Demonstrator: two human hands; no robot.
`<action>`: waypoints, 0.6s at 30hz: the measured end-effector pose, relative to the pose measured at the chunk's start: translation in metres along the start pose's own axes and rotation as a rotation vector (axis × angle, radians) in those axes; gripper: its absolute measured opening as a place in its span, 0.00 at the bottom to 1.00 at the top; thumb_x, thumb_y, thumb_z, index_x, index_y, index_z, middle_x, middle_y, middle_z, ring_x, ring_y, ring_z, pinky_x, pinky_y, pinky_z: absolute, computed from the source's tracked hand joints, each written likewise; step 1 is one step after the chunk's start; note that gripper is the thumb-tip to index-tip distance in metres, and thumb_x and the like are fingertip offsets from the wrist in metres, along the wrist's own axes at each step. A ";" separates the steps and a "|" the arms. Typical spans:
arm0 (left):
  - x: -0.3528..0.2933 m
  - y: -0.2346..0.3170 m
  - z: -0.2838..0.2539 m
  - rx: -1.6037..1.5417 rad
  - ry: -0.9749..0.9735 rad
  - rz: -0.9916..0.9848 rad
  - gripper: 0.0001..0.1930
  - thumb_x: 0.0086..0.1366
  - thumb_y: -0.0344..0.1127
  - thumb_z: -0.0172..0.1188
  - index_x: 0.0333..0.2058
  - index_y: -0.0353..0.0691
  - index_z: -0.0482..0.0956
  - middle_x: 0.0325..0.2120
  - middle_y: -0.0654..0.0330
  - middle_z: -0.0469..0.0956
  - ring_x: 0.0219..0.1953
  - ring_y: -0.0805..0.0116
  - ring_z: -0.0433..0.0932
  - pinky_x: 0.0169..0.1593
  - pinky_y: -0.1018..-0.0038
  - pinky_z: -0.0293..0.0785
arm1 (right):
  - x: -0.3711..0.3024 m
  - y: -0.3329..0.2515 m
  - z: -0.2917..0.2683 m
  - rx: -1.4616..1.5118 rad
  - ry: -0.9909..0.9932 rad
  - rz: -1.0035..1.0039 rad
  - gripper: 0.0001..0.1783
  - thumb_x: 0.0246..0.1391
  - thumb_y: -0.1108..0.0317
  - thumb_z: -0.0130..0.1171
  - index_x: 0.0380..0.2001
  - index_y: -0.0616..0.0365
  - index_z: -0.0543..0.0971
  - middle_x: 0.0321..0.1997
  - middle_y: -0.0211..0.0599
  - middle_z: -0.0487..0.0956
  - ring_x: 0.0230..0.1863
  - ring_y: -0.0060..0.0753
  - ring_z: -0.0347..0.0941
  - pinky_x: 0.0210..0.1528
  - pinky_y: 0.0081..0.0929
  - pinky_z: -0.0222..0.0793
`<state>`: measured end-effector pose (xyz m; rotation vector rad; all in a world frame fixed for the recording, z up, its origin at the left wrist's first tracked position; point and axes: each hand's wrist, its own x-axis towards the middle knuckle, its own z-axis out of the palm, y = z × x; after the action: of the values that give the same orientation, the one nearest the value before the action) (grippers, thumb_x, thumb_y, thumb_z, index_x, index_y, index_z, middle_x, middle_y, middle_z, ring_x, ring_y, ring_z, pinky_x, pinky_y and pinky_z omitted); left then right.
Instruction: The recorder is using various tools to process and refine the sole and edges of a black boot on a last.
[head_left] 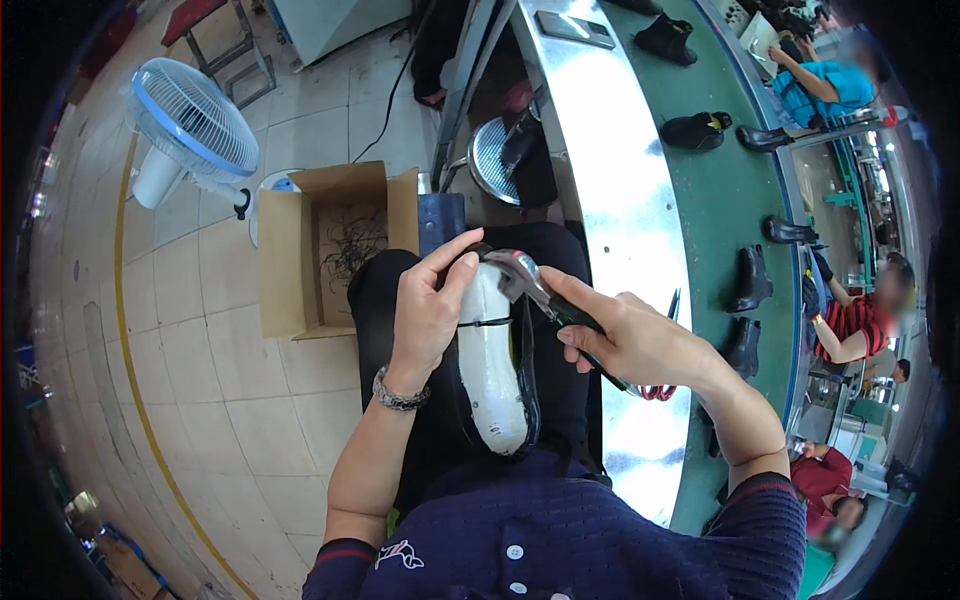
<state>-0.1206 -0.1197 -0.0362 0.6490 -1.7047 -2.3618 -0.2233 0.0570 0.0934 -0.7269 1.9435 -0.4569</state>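
1. The left forearm [368, 462] is angled up and slightly rightward, with the left wrist [406, 380] kept nearly straight.
2. The left hand [425, 312] is turned back upward; its thumb [457, 282] and index finger [450, 253] are brought close – as in a pinch.
3. The right elbow is bent, and the right forearm [740, 415] is directed up and leftward.
4. The right hand [632, 335] is closed in a grip – its lower fingers [580, 340] curled under.

Over the feed I can see a blue-and-white fan [193, 117] at the left and a red-topped stool [190, 18] beyond it. An open cardboard box [283, 262] holds dark, stringy scraps [350, 250]. A phone [575, 28] lies on the shiny metal bench [625, 185]; farther right is a person in blue [840, 92].
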 end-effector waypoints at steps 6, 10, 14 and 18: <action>-0.001 -0.002 0.001 0.065 -0.001 0.068 0.17 0.69 0.32 0.54 0.54 0.35 0.77 0.40 0.61 0.81 0.38 0.80 0.75 0.44 0.82 0.71 | 0.013 -0.016 0.019 -0.260 0.712 -0.498 0.41 0.57 0.71 0.56 0.71 0.46 0.50 0.28 0.55 0.79 0.26 0.56 0.78 0.29 0.46 0.74; -0.002 -0.008 -0.003 0.033 -0.031 0.027 0.17 0.69 0.33 0.54 0.54 0.34 0.76 0.44 0.58 0.81 0.42 0.78 0.75 0.48 0.80 0.70 | 0.027 0.005 0.034 -0.463 0.416 -0.177 0.39 0.59 0.71 0.54 0.71 0.45 0.52 0.27 0.49 0.79 0.24 0.52 0.78 0.26 0.41 0.75; -0.006 -0.003 -0.009 0.079 -0.035 -0.005 0.18 0.70 0.33 0.52 0.55 0.34 0.74 0.45 0.59 0.80 0.41 0.78 0.75 0.49 0.79 0.70 | 0.008 -0.021 0.022 -0.423 0.516 -0.343 0.40 0.59 0.71 0.55 0.71 0.44 0.51 0.25 0.46 0.77 0.24 0.50 0.76 0.26 0.41 0.72; -0.005 0.001 -0.008 0.018 -0.100 0.038 0.18 0.70 0.32 0.52 0.57 0.35 0.74 0.47 0.61 0.79 0.42 0.78 0.75 0.49 0.80 0.70 | 0.028 -0.001 0.044 -0.566 0.419 -0.131 0.41 0.59 0.70 0.54 0.72 0.45 0.48 0.27 0.47 0.78 0.23 0.50 0.77 0.27 0.40 0.73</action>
<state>-0.1126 -0.1254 -0.0357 0.5052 -1.7635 -2.3934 -0.1932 0.0372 0.0556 -1.1970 2.4656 -0.1322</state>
